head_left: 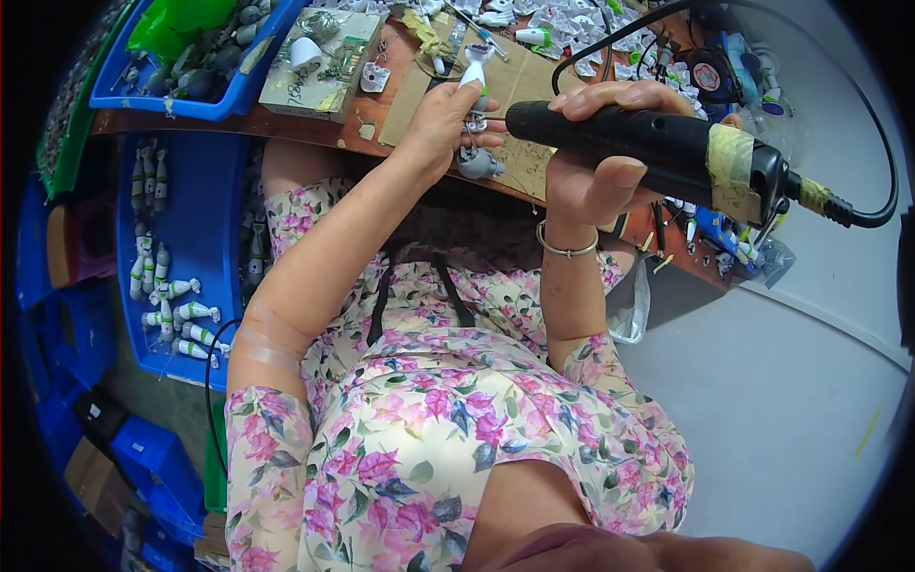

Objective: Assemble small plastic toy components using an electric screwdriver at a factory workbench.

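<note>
My left hand (442,122) is closed around a small white-and-grey plastic device (476,69) with a green band, held over the near edge of the bench. A rounded grey part (479,164) hangs just below those fingers, seemingly joined to the device. In my right hand (610,176) lies a black electric screwdriver (624,133), its back end wrapped in yellowed tape. The tool points left, its thin bit reaching the device beside my left fingers. Whether the bit sits in a screw is too small to tell.
A black cord (892,181) loops from the screwdriver over the bench. Cardboard (400,100) covers part of the brown bench (324,131), with many white plastic parts (572,24) behind. Left are a blue bin (233,100) of grey parts and a blue tray (191,229) holding several similar devices.
</note>
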Tool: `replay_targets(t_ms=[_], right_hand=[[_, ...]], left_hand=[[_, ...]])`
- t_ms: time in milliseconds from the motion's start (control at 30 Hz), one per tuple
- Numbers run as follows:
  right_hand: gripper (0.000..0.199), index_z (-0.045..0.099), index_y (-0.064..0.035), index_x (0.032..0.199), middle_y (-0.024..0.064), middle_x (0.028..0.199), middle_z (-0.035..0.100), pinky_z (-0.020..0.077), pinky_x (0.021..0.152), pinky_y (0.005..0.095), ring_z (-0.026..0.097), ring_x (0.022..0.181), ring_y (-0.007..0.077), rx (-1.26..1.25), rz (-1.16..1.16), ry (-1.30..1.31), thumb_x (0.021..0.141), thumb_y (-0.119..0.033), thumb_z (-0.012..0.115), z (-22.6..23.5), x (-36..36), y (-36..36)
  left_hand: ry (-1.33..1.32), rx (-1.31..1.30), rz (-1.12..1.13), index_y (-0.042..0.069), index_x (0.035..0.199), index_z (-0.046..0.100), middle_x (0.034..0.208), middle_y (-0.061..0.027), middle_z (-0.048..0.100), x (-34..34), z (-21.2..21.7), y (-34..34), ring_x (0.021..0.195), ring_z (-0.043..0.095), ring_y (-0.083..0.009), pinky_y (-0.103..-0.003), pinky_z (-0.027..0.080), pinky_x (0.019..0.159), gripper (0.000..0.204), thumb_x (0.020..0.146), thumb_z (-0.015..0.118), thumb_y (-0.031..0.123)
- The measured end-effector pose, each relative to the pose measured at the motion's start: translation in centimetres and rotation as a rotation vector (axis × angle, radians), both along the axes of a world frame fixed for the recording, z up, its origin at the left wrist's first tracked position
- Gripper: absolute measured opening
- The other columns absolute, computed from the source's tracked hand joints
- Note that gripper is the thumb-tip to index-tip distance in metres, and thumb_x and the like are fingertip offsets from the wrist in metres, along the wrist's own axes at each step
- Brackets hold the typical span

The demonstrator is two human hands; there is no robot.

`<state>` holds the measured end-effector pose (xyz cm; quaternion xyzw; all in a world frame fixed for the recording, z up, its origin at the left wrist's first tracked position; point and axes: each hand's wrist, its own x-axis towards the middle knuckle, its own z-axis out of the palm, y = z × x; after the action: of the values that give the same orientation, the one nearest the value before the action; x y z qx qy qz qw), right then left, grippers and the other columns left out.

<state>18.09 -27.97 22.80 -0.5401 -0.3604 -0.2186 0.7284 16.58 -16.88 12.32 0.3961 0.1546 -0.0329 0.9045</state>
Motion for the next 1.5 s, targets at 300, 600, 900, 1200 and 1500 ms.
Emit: replay_targets(t_ms=[300,600,900,1200,1500], right_hand=[[0.064,0.041,-0.0011,0.101,0.0112,0.072,0.054,0.0520,0.061,0.0347,0.058,0.066,0.0197,0.001,-0.002,0.029,0.077,-0.054,0.068,-0.4,-0.4,-0.1],[0.064,0.041,-0.0020,0.100,0.0111,0.073,0.054,0.0515,0.063,0.0345,0.058,0.066,0.0200,-0.003,0.062,0.050,0.074,-0.051,0.073,-0.7,-0.3,0.0],[0.058,0.042,-0.0008,0.101,0.0092,0.076,0.051,0.0512,0.063,0.0343,0.057,0.066,0.0193,-0.016,0.106,0.088,0.078,-0.045,0.071,-0.7,-0.3,0.7],[0.059,0.040,-0.0004,0.104,0.0095,0.077,0.050,0.0515,0.061,0.0338,0.057,0.067,0.0181,0.047,0.069,0.026,0.080,-0.047,0.068,-0.5,0.7,-0.6],[0.058,0.038,0.0010,0.110,0.0100,0.090,0.048,0.0521,0.058,0.0339,0.058,0.067,0.0193,0.122,0.118,0.063,0.081,-0.040,0.068,-1.1,0.7,0.2]], left_hand=[[0.006,0.044,-0.030,-0.004,0.105,0.045,0.094,-0.0119,0.057,0.0,0.0,0.1,0.076,0.065,-0.0209,-0.030,0.059,0.059,0.036,0.095,0.049,0.030],[-0.023,0.053,-0.031,-0.003,0.108,0.043,0.093,-0.0109,0.057,0.2,-0.6,0.0,0.069,0.062,-0.0156,-0.029,0.058,0.058,0.036,0.095,0.049,0.030],[-0.028,0.062,-0.017,-0.001,0.111,0.042,0.093,-0.0090,0.055,-0.1,-0.8,-0.3,0.064,0.058,-0.0125,-0.030,0.056,0.058,0.036,0.095,0.049,0.030],[-0.053,0.039,-0.044,0.000,0.109,0.042,0.098,-0.0097,0.056,-0.4,-0.9,0.1,0.066,0.060,-0.0135,-0.031,0.055,0.060,0.033,0.095,0.049,0.029],[-0.082,0.009,-0.061,0.001,0.106,0.045,0.092,-0.0086,0.057,-0.5,-1.1,0.4,0.067,0.062,-0.0141,-0.033,0.057,0.063,0.032,0.095,0.049,0.030]])
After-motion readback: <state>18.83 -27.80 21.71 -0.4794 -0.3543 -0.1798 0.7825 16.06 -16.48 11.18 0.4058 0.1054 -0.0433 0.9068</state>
